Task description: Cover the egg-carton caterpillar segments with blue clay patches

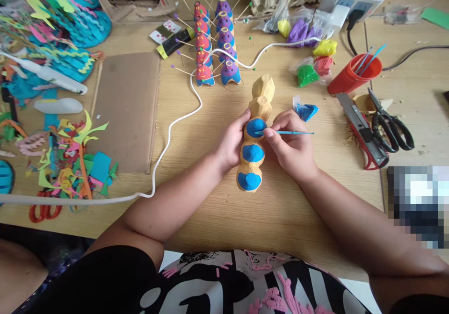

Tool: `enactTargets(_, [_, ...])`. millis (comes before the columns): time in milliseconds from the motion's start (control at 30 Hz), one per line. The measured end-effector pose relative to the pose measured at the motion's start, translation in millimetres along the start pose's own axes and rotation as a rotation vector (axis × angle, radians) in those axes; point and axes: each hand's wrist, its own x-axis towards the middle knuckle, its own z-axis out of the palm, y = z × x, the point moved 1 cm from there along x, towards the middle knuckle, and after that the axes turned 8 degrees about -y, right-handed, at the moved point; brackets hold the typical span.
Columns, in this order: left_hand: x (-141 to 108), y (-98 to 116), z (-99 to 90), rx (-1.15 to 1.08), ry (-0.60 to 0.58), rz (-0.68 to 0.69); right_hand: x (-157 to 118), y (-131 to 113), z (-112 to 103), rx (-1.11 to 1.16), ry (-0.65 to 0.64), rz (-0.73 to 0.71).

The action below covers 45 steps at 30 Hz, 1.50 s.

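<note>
A bumpy tan strip like egg-carton cups lies lengthwise in front of me, with blue material covering its three nearer bumps. My left hand is wrapped round the strip's left side. Pinched in my right hand is a thin blue tool, its tip against the third blue bump. The two farther bumps are bare tan. A blue lump in clear wrap sits just beyond my right hand.
Two decorated strips, one red and one purple, stand behind. A white cable crosses the table. Right: an orange cup, a cutter and black scissors. Left: cardboard and paper scraps.
</note>
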Motion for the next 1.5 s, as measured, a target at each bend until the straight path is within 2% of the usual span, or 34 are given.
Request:
enactTargets(300, [3.4,1.1,-4.3,-0.019,0.096,-0.063,0.6,-0.3,0.2,0.001,-0.028,0.018])
enactTargets(467, [2.8,2.5,-0.9,-0.056,0.073,-0.093,1.0,-0.4,0.3,-0.032,-0.051,0.055])
enactTargets(600, [3.3,2.4,-1.4,-0.083,0.048,-0.104,0.5,1.3,0.9,-0.005,-0.051,0.007])
enactTargets(1000, [3.4,-1.9,-6.6,-0.085,0.070,-0.078,-1.0,1.8,1.3,-0.039,-0.028,-0.016])
enactTargets(1500, [1.0,-2.8,-2.5,-0.097,0.101,-0.075,-2.0,0.3,1.4,-0.032,-0.038,-0.018])
